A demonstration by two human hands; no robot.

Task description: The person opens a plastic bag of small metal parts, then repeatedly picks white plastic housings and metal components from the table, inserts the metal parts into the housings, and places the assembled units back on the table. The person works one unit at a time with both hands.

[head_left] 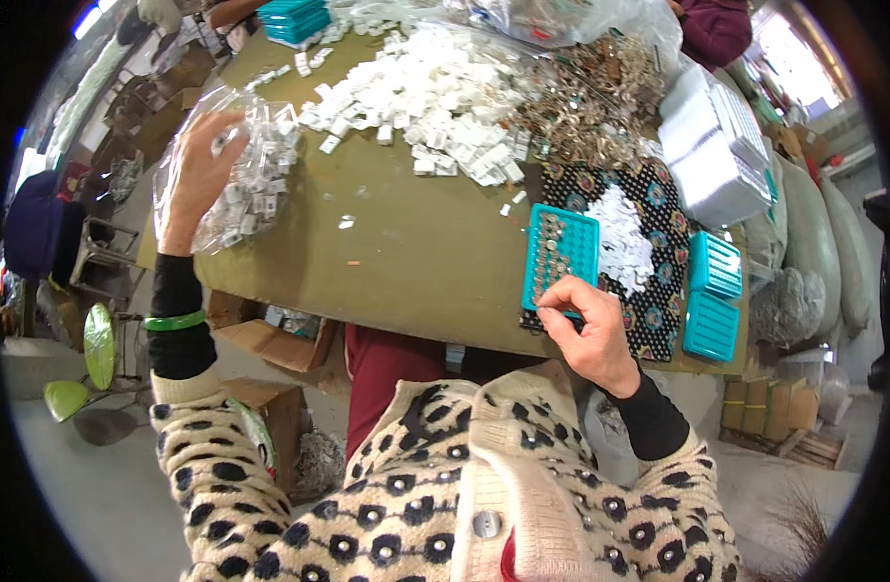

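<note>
At the table's left side, my left hand [205, 165] is over a clear plastic bag [246, 204] full of small white plastic pieces. Its fingers and thumb curl toward each other at the bag's far end, and what lies between them is unclear. My right hand [595, 335] hovers by the near end of a teal tray [586, 238], thumb and forefinger pinched together; anything in the pinch is too small to name. Small round metallic parts [552, 247] sit in the tray's slots. Beside it, white flat bits [621, 238] are heaped on a dark patterned cloth [666, 218].
A big pile of white plastic pieces [445, 92] spreads over the far table [367, 262], next to a heap of metal parts [600, 97]. White trays [712, 145] are stacked at right, with teal trays [712, 325] nearer. Another person's sleeve [715, 31] shows at far right.
</note>
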